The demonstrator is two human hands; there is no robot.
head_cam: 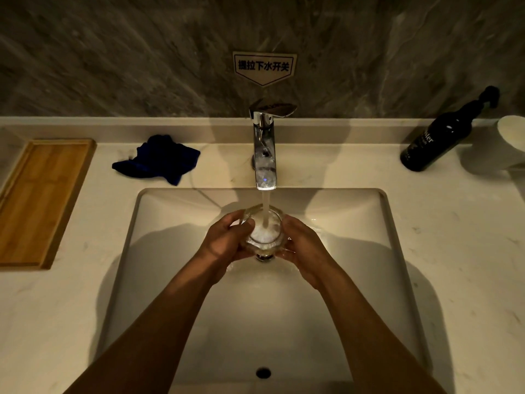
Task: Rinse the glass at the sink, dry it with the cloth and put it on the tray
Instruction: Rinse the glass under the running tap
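A clear glass [262, 230] is held upright over the white sink [369, 251], right under the chrome tap [265, 155]. Water runs from the spout into the glass and foams inside it. My left hand [227, 243] wraps its left side and my right hand [305, 248] cups its right side. A crumpled dark blue cloth [159, 160] lies on the counter left of the tap. The wooden tray [39, 200] sits at the far left of the counter with nothing on it.
A dark pump bottle [437, 137] stands at the back right of the counter, with a white cup [511, 137] beside it at the frame's edge. A sign [264, 66] hangs on the marble wall above the tap. The overflow hole [263, 372] shows in the sink's near wall.
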